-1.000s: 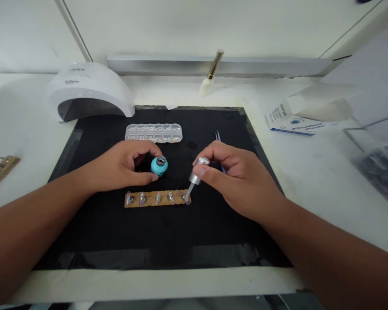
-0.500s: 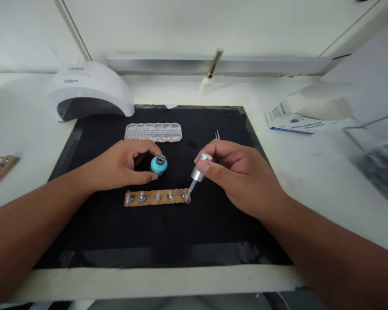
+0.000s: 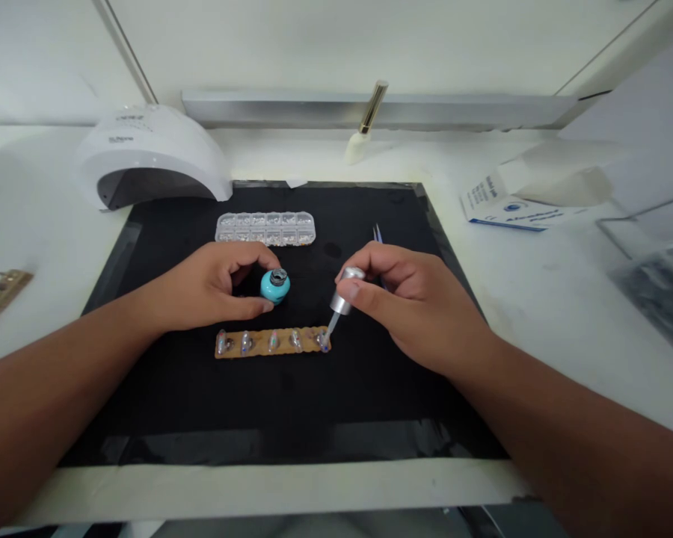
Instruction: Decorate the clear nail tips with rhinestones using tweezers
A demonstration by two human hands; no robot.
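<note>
An uncapped turquoise bottle (image 3: 274, 288) is held between the thumb and fingers of my left hand (image 3: 216, 288). My right hand (image 3: 412, 302) pinches a silver brush cap (image 3: 345, 293), its brush slanting down to the left. The brush tip touches the rightmost nail tip (image 3: 323, 341) on a tan strip (image 3: 259, 344). Several shiny nail tips stand in a row along that strip, just below the bottle. Behind my left hand lies a clear compartment case (image 3: 265, 229) of small stones. Tweezers (image 3: 378, 234) are partly hidden behind my right hand.
A white lamp (image 3: 157, 158) stands at the back left of the black mat (image 3: 247, 403). At the back is a cream bottle with a gold cap (image 3: 366, 123). An open white box (image 3: 527, 190) sits at the right, and another strip (image 3: 3, 299) at the far left.
</note>
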